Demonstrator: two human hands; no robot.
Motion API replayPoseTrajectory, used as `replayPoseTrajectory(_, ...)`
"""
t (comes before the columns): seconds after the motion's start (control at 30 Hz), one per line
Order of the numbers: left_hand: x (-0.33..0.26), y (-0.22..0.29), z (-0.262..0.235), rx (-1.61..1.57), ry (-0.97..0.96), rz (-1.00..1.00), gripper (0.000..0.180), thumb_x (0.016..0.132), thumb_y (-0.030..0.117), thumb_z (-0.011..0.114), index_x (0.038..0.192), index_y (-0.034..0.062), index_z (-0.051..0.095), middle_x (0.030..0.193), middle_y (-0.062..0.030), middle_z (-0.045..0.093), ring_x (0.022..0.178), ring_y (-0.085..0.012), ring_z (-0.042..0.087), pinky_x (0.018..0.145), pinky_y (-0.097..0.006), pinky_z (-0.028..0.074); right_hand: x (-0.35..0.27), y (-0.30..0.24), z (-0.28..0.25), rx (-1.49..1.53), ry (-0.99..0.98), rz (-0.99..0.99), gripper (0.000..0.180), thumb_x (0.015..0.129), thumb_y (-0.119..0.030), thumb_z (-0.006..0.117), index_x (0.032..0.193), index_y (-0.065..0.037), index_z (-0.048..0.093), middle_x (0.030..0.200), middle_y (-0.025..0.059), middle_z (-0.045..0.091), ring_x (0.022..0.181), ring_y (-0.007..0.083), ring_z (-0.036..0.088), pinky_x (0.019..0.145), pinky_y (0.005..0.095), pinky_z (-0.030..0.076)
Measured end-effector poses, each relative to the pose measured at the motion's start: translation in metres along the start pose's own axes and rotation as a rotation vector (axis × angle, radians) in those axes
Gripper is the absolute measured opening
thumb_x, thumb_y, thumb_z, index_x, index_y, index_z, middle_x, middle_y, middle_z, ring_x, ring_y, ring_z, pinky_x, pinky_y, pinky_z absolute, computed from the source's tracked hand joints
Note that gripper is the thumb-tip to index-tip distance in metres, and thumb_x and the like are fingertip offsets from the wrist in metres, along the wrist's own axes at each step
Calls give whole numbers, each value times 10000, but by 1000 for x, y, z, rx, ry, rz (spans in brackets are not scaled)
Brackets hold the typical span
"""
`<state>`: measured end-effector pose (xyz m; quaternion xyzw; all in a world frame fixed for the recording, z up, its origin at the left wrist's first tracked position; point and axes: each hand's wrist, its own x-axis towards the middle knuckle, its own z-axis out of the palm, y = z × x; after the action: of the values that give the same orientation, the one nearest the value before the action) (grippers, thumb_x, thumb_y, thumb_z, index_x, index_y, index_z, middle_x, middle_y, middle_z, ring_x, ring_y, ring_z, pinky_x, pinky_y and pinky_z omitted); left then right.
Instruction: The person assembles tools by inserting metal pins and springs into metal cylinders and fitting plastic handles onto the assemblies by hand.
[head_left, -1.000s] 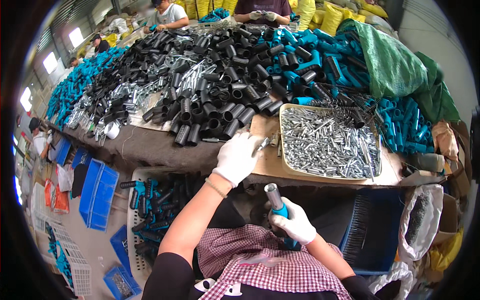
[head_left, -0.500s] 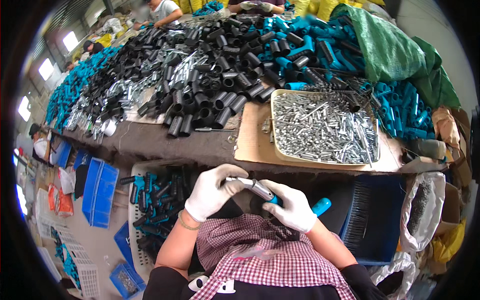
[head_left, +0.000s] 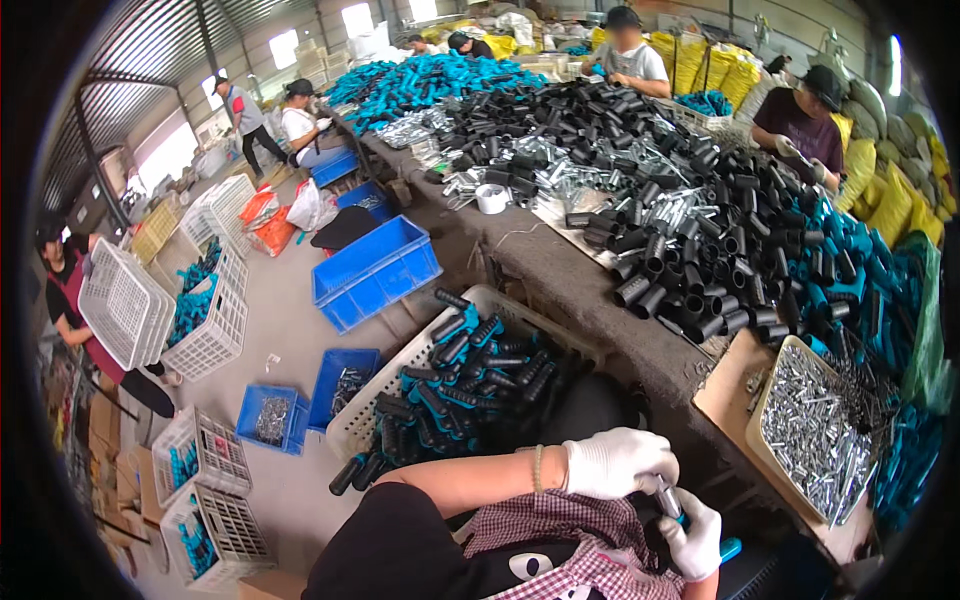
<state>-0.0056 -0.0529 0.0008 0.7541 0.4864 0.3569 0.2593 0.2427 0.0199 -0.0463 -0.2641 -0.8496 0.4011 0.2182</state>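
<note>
Both my hands wear white gloves and meet at the lower right, in front of a checked apron. Between them is a teal-handled tool with a silver metal tube (head_left: 667,497). My right hand (head_left: 697,538) is closed around its handle; a rounded teal end (head_left: 731,549) shows past that hand. My left hand (head_left: 620,463) is closed at the tube's upper end, its fingertips pinched there. Whether a small separate part sits in those fingertips is hidden. Left of my hands, a pale crate (head_left: 352,424) holds several black-and-teal handles (head_left: 455,385).
Beyond my hands runs a workbench (head_left: 560,270) heaped with black sleeves (head_left: 690,270) and teal parts (head_left: 430,90). A tray (head_left: 765,420) of small metal pieces stands at its right end. Blue bins (head_left: 375,275) and white crates (head_left: 205,345) stand on the left; several people work around.
The view has swung left, showing more floor and people, so my hands now appear lower and further right. Both hands still hold the teal-handled tool.
</note>
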Motion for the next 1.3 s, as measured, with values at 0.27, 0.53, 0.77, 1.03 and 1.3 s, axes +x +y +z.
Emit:
replayPoseTrajectory(0.27, -8, 14, 2, 8, 94, 182, 367, 823, 175, 709, 1175, 102, 636, 1076, -117, 617, 1032, -340, 612, 797, -404, 552, 2, -1, -4, 379, -154, 162, 841, 784, -776, 669, 933, 52, 667, 663, 17, 605, 581, 98, 576, 531, 256, 446)
replayPoseTrajectory(0.53, -17, 7, 7, -33, 103, 12, 204, 897, 206, 686, 1039, 59, 690, 1061, -154, 689, 961, -366, 687, 809, -412, 559, 4, -16, -4, 260, -125, 148, 882, 806, -770, 649, 1030, 83, 682, 660, 24, 593, 595, 90, 571, 554, 270, 463)
replayPoseTrajectory(0.77, -20, 10, -3, 7, 16, -340, 297, 905, 280, 710, 1110, 71, 666, 932, -145, 717, 825, -393, 701, 720, -438, 558, 5, -27, 0, 129, -66, 127, 835, 830, -737, 648, 1010, 77, 685, 648, 45, 592, 591, 104, 564, 554, 287, 456)
replayPoseTrajectory(1.03, -26, 18, 6, 31, 153, -107, 334, 868, 230, 717, 1170, 101, 655, 1101, -119, 647, 981, -335, 659, 829, -389, 550, 6, -24, 1, 137, -74, 107, 857, 821, -747, 642, 1029, 83, 689, 702, 91, 623, 658, 147, 597, 623, 323, 487)
replayPoseTrajectory(1.3, -28, 3, 23, 120, 317, 289, 201, 917, 200, 673, 1085, 91, 675, 1032, -137, 676, 929, -351, 678, 811, -422, 547, 5, -22, -1, 100, -95, 130, 861, 818, -748, 647, 1045, 81, 686, 751, 95, 652, 733, 129, 594, 676, 338, 505)
